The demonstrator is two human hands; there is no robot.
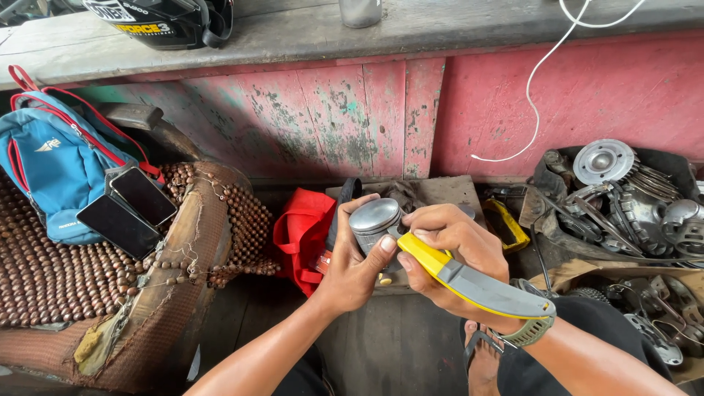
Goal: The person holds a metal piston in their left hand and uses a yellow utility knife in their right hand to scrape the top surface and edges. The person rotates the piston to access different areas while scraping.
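Left hand point(356, 268): wrapped around a grey metal piston point(375, 224), centre of view.
Right hand point(451, 249): clasps a yellow-and-grey tool point(469, 282), its tip touching the piston.
Left: beaded seat point(66, 271), blue bag point(51, 165).

This is a small roadside repair workshop for motorbikes. A box of greasy metal engine parts, discs and clutch plates point(623, 198) sits at the foot of a worn red-painted wooden worktop point(455, 110). A black motorcycle helmet point(165, 20) rests on top of that worktop, and a brown wooden-bead seat cover point(66, 271) lies left of it.
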